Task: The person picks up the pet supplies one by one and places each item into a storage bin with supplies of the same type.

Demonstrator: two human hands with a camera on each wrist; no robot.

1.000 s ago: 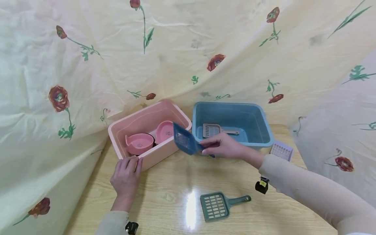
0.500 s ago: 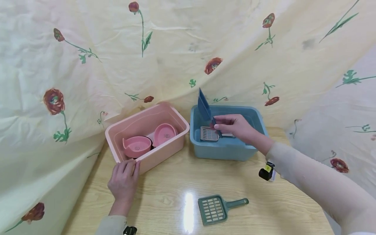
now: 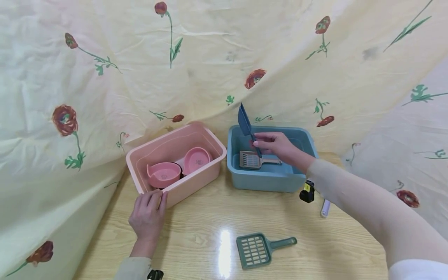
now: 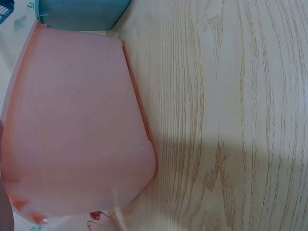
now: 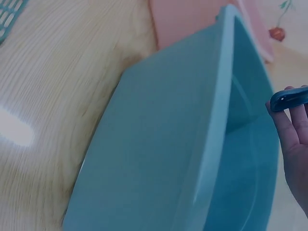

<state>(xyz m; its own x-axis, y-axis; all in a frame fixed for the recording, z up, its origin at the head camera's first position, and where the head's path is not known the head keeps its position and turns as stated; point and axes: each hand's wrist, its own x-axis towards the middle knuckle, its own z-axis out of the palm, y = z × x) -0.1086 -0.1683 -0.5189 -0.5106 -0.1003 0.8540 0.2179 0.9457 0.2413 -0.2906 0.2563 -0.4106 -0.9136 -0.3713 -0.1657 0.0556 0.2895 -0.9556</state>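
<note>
My right hand (image 3: 276,147) pinches the handle of a dark blue litter scoop (image 3: 245,119), which stands blade up above the blue bin (image 3: 262,182). In the right wrist view, the end of the scoop's handle (image 5: 288,98) lies against the fingers. Inside that bin is a grey slotted scoop (image 3: 250,160). On the left, my left hand (image 3: 147,217) holds the near rim of the pink bin (image 3: 196,179), its fingers bent over the edge. Two pink bowls sit in it, one on the left (image 3: 164,175) and one on the right (image 3: 196,159).
A green slotted scoop (image 3: 252,250) lies on the wooden table (image 3: 196,249) in front of the bins. Right of the blue bin, the handle of a lavender scoop (image 3: 325,209) shows, partly hidden by my right arm. Flowered cloth (image 3: 210,50) hangs behind and at the sides.
My right hand has carried the dark blue scoop from between the bins to above the blue bin, turning its blade upward. The left hand has stayed on the pink bin's rim.
</note>
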